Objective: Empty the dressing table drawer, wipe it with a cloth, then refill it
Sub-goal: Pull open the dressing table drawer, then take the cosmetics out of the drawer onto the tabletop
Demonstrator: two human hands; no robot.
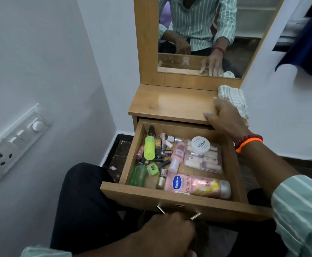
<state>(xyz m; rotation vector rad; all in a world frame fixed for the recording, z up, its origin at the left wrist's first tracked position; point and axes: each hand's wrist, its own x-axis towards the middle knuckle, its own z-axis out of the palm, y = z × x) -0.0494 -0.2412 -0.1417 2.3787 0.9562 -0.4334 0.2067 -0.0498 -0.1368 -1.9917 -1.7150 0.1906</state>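
The wooden drawer point(131, 156) of the dressing table point(172, 106) stands pulled out and full of cosmetics. Inside lie a pink Vaseline tube point(196, 185), a white nail polish remover tub point(200, 145), a clear box of small bottles point(206, 160), a pink bottle point(177, 154), a neon yellow bottle point(149, 147), a green bottle point(138, 174) and several small nail polishes. My left hand point(168, 232) is closed around the metal drawer handle point(179, 210). My right hand point(225, 117) rests flat on the tabletop's right edge, touching a white striped cloth point(234, 100).
A mirror point(198, 34) rises behind the tabletop and reflects me. White walls close in on both sides, with a switchboard point(16, 143) on the left one. My dark-trousered knee point(84, 197) sits left of the drawer. A blue fabric point(307, 47) hangs at upper right.
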